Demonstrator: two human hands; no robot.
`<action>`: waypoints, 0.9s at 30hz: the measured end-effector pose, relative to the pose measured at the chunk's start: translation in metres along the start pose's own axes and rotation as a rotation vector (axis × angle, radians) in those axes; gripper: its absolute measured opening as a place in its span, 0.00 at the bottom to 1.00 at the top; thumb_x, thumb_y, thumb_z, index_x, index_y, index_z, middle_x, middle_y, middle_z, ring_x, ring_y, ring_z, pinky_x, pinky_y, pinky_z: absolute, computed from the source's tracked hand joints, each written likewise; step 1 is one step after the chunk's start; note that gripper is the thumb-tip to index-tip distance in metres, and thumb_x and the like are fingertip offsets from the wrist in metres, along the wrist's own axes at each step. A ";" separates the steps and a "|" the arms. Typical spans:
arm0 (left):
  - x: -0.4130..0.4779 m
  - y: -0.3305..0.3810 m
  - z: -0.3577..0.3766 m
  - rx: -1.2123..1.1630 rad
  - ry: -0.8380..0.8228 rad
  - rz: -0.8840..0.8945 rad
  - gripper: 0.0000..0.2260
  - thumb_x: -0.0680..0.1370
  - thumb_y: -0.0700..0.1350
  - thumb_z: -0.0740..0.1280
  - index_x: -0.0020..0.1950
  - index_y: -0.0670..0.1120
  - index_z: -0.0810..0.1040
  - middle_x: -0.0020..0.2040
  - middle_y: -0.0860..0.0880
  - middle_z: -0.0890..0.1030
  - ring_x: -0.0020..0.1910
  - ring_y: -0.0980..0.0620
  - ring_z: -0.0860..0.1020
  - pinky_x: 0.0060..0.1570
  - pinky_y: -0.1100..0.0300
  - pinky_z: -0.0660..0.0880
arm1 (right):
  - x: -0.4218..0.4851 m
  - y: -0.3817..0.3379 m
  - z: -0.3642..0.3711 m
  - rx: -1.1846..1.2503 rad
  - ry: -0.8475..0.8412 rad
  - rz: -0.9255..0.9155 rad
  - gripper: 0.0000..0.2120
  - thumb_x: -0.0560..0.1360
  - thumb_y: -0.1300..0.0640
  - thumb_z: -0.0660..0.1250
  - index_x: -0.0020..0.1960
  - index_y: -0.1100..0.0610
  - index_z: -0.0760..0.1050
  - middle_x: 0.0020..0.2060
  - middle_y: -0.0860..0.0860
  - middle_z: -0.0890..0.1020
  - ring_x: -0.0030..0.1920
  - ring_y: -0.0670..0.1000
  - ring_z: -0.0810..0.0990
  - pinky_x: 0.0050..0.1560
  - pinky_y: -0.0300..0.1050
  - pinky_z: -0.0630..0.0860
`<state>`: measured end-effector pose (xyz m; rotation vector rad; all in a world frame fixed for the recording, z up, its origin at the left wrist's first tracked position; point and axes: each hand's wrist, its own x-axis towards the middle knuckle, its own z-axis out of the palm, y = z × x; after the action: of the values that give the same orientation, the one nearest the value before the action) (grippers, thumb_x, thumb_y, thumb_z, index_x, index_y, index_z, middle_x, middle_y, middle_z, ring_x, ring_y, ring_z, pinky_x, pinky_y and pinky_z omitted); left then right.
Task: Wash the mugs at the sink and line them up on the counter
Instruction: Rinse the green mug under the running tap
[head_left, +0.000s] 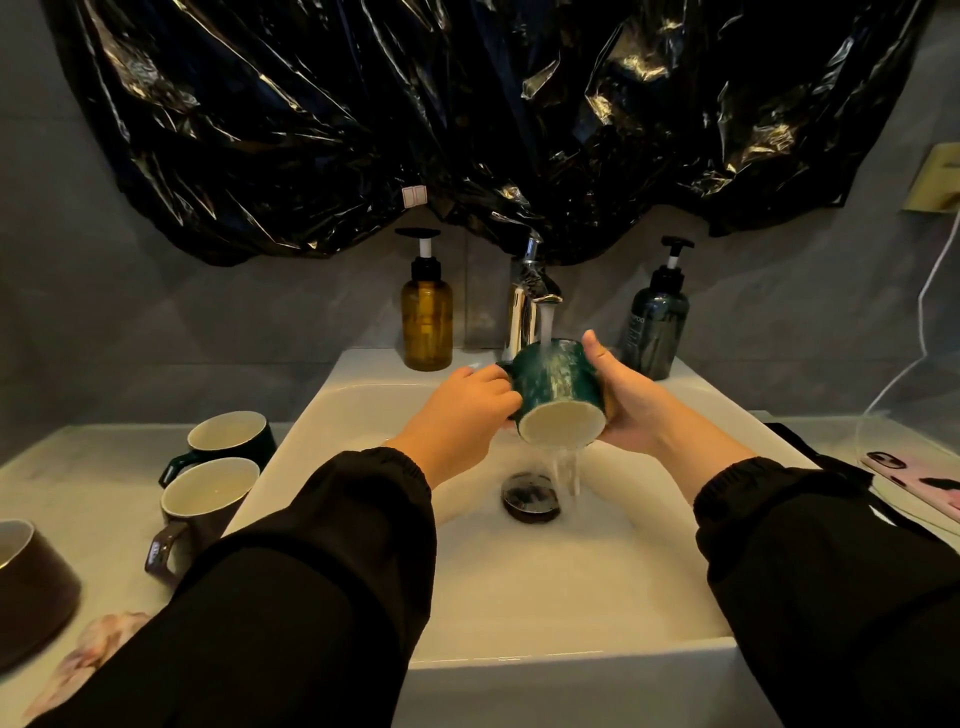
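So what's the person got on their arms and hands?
Both arms are covered by long, loose black fabric sleeves, the left sleeve and the right sleeve. Each one is gathered and stretchy where it ends at the wrist. The left hand and the right hand are bare, with no gloves on.

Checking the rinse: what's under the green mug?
Water streams off the green mug into the sink, beside the dark drain stopper. The mug hides the sink wall behind it.

Blk long sleeves (311, 571) w/ gathered elastic cuffs (410, 470)
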<state>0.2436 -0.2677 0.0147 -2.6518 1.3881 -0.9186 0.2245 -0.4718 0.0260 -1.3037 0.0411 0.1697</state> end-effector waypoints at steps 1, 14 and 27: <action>-0.001 -0.002 0.000 0.075 0.024 0.039 0.08 0.72 0.36 0.70 0.50 0.42 0.80 0.49 0.45 0.81 0.54 0.44 0.76 0.52 0.53 0.72 | 0.002 0.000 0.001 -0.029 0.009 -0.008 0.33 0.66 0.41 0.69 0.67 0.52 0.69 0.62 0.57 0.78 0.57 0.57 0.80 0.48 0.51 0.80; -0.009 -0.005 -0.006 0.254 -0.004 0.030 0.10 0.72 0.42 0.72 0.53 0.44 0.81 0.53 0.47 0.82 0.61 0.46 0.75 0.61 0.50 0.69 | 0.003 0.001 0.016 -0.142 0.037 -0.103 0.25 0.70 0.53 0.72 0.65 0.54 0.71 0.60 0.57 0.79 0.57 0.57 0.80 0.53 0.52 0.80; 0.012 0.011 -0.016 -1.438 -0.141 -0.918 0.16 0.83 0.42 0.55 0.35 0.43 0.70 0.31 0.46 0.71 0.37 0.50 0.73 0.55 0.53 0.71 | -0.010 -0.012 0.014 -0.083 0.223 0.268 0.36 0.76 0.36 0.60 0.74 0.56 0.56 0.68 0.59 0.68 0.62 0.63 0.73 0.57 0.63 0.71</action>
<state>0.2324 -0.2789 0.0309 -4.3525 0.7676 0.8023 0.2150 -0.4622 0.0423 -1.3929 0.4032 0.2555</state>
